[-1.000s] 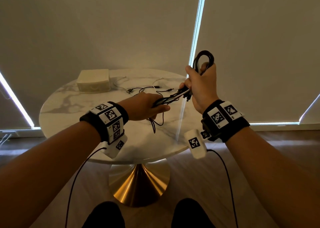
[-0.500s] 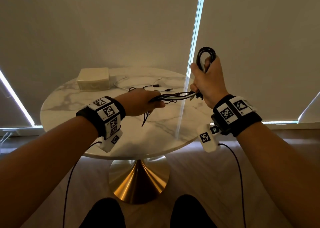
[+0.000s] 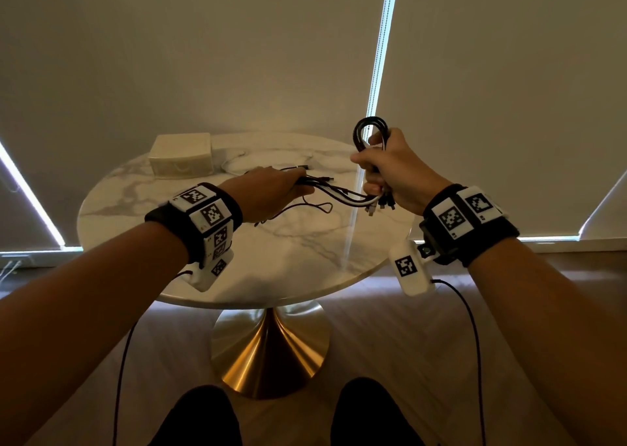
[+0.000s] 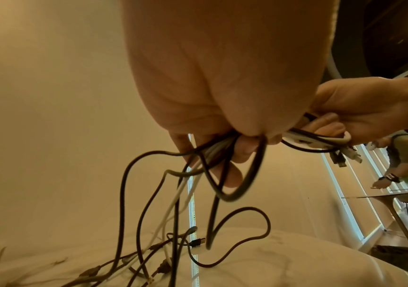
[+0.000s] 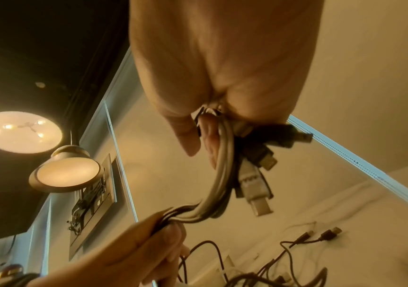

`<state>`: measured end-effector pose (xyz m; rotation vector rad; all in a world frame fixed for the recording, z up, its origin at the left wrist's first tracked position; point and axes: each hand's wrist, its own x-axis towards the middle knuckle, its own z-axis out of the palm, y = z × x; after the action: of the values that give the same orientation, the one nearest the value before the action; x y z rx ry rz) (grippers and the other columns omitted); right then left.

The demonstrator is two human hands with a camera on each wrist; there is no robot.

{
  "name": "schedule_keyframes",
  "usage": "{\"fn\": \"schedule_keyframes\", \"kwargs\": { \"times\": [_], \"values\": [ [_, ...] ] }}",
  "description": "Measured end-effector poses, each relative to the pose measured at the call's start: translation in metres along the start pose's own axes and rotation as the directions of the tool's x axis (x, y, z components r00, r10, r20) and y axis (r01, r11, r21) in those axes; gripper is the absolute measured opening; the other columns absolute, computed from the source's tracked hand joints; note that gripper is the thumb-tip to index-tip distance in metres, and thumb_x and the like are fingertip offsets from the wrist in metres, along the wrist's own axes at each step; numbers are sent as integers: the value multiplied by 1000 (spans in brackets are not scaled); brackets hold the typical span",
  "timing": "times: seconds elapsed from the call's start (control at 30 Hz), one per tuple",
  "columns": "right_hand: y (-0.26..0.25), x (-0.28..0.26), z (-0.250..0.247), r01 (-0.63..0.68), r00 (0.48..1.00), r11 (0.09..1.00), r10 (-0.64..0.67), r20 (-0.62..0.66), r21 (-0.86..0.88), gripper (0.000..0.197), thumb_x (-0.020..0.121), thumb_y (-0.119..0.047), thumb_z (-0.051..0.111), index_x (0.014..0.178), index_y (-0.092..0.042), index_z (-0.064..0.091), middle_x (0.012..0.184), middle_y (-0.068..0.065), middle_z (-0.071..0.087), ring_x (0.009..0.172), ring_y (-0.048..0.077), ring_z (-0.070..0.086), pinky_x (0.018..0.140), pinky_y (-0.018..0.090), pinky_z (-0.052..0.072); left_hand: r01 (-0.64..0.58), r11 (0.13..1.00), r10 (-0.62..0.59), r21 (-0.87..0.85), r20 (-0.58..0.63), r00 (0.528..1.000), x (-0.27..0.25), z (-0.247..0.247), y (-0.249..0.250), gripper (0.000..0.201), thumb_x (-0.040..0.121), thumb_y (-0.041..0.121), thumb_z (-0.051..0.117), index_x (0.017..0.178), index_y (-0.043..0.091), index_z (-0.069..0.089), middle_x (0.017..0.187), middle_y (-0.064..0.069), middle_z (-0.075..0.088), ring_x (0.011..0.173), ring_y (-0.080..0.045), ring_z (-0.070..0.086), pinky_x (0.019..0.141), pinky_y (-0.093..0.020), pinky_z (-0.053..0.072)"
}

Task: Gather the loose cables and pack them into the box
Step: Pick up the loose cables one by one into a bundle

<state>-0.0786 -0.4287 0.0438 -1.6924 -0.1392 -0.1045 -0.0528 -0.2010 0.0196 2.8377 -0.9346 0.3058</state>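
A bundle of black and white cables stretches between my two hands above the round marble table. My right hand grips the folded end of the bundle, with a black loop sticking up above the fist and several plugs hanging below it. My left hand holds the same cables further along, fingers curled round them. Their loose tails trail down onto the tabletop. The cream box stands shut at the table's far left.
A thin white cable lies on the table beside the box. The table has a gold cone base. Closed blinds hang behind the table. A second person stands at another table in the left wrist view.
My left hand has slid left and away along the bundle, so more cable shows between the hands. My right hand has shifted right with the folded end.
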Motion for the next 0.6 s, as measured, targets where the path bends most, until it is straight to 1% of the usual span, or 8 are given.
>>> {"fn": "schedule_keyframes", "kwargs": {
  "times": [0.07, 0.13, 0.23, 0.33, 0.4, 0.47, 0.53, 0.6],
  "values": [
    [5, 2, 1, 0, 1000, 995, 2, 21, -95, 27, 98, -14, 62, 110, -14, 38, 70, 0, 42, 46, 10, 33, 45, 26, 38, -7, 1000, 7, -13, 40, 999, 0, -4, 1, 28, 103, 45, 32, 103, 20, 46, 66, 8, 49, 53, -11, 51, 48, -23, 34],
    [11, 4, 3, 7, 1000, 970, -1, 26, -243, 26, 99, -26, 61, 110, -11, 43, 75, 2, 44, 51, 11, 40, 51, 29, 43, -23, 999, 26, -32, 113, 993, -1, -7, 3, 31, 103, 46, 32, 105, 19, 47, 68, 7, 51, 53, -10, 50, 51, -24, 37],
    [16, 1, 6, 4, 1000, 877, -1, 5, -480, 29, 100, -39, 57, 115, -15, 50, 83, 5, 50, 63, 19, 49, 62, 37, 48, -45, 999, 49, -28, 170, 984, -1, -8, 4, 33, 103, 45, 30, 106, 19, 49, 71, 7, 50, 60, -11, 48, 61, -28, 36],
    [16, -4, 16, 8, 998, 838, 26, 55, -546, 22, 98, -39, 51, 108, -19, 51, 79, 3, 51, 65, 22, 48, 64, 40, 44, -59, 998, 58, 9, 98, 994, 4, -6, 0, 34, 103, 46, 28, 103, 20, 50, 76, 9, 51, 67, -11, 49, 70, -32, 31],
    [15, -7, 23, 18, 994, 822, 46, 99, -569, 24, 95, -40, 51, 109, -21, 49, 80, 1, 51, 67, 20, 47, 63, 37, 41, -52, 997, 51, 56, 34, 998, 9, -5, -4, 36, 103, 48, 27, 101, 20, 50, 76, 9, 54, 66, -11, 51, 73, -34, 33],
    [14, -8, 26, 58, 990, 761, 38, 133, -647, 41, 91, -43, 62, 119, -19, 46, 89, -1, 55, 71, 16, 53, 62, 29, 42, -43, 994, 43, 105, 2, 999, 12, -4, -9, 37, 103, 48, 27, 101, 19, 50, 77, 8, 55, 63, -11, 51, 74, -34, 33],
    [15, -7, 27, 107, 988, 679, 6, 151, -726, 67, 82, -46, 77, 130, -15, 41, 98, -4, 54, 79, 12, 56, 60, 25, 41, -59, 987, 62, 151, -14, 998, 13, -5, -10, 38, 103, 48, 27, 105, 18, 51, 82, 6, 58, 66, -14, 54, 78, -38, 40],
    [18, -5, 30, 121, 989, 643, -10, 149, -756, 87, 72, -50, 87, 134, -13, 39, 107, -3, 52, 89, 16, 56, 59, 22, 38, -113, 975, 123, 191, -42, 992, 12, -7, -8, 35, 104, 43, 32, 110, 17, 54, 86, 9, 57, 68, -15, 55, 82, -41, 46]
  ]
}}
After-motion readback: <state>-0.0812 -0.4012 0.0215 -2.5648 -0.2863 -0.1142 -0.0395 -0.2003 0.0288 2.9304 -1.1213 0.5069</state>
